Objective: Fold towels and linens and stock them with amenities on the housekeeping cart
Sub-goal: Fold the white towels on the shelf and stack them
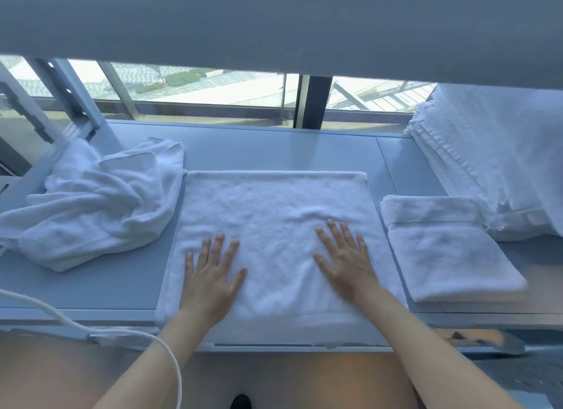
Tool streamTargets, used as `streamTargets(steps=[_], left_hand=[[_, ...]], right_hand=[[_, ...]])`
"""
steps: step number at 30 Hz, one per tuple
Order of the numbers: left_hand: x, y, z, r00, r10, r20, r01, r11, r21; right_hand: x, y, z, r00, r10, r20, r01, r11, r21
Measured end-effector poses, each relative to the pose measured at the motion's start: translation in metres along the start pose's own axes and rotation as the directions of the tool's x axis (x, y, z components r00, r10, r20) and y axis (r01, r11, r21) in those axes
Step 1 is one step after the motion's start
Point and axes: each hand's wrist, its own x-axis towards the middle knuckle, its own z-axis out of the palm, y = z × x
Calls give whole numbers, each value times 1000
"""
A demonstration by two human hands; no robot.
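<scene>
A white towel (pixel 274 207) lies spread flat in the middle of the grey counter (pixel 274 146). My left hand (pixel 211 274) rests flat on the towel's near left part, fingers straight and spread. On its near right part my right hand (pixel 345 256) presses flat in the same way. A folded white towel (pixel 447 250) sits just right of the spread one. To the left lies a crumpled heap of white towels (pixel 97 201).
A tall stack of folded white linens (pixel 493 152) fills the back right corner. A window (pixel 198 85) runs behind the counter under a grey overhang. A metal frame (pixel 70 103) stands at the back left. A white cable (pixel 128 335) loops at the near left edge.
</scene>
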Motion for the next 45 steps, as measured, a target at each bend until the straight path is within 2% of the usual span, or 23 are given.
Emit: streamTargets(steps=[5,8,11,15,17,19,22,29,32,34,36,38,41,45], left_hand=[[71,-4,-8,1000,6,6,-6,999,-33],[92,3,-20,999,-5,47,3,1000,24],[75,19,-28,1000,4,4,-4,999,33],[-3,45,-15,985,160,-64,-162,987,-15],[-38,48,-2,986,163,21,-162,986,-48],[-53,43,11,983,163,86,-164,986,5],[-44,35,15,980,187,63,-190,981,46],[8,36,0,983,174,61,-175,985,10],[8,42,-9,955,295,-20,-294,956,14],[3,46,-9,894,426,-136,-426,904,31],[-1,48,-7,833,492,-253,-505,863,12],[-2,49,-6,819,504,-275,-517,856,29],[1,42,-10,829,506,-237,-506,860,65],[-6,3,-18,845,455,-282,-456,888,64]], right_hand=[[65,5,-16,1000,19,20,-19,1000,2],[79,3,-23,999,34,27,-34,999,1],[67,-11,-27,1000,5,-30,-3,999,43],[4,-45,-15,977,-159,-143,182,970,159],[-32,-59,0,975,-190,-111,207,962,175],[-55,-64,16,985,-169,-28,171,976,135],[-52,-60,22,988,-154,-3,154,987,48],[0,-58,5,987,-159,23,157,984,79],[-6,-64,4,969,-242,-48,246,961,128],[-18,-69,10,943,-327,-59,332,932,147],[-27,-73,16,934,-356,-33,357,922,152],[-30,-71,17,935,-346,-76,353,927,125],[-32,-55,9,943,-309,-120,319,944,79],[-50,-2,-3,952,-170,-255,191,980,59]])
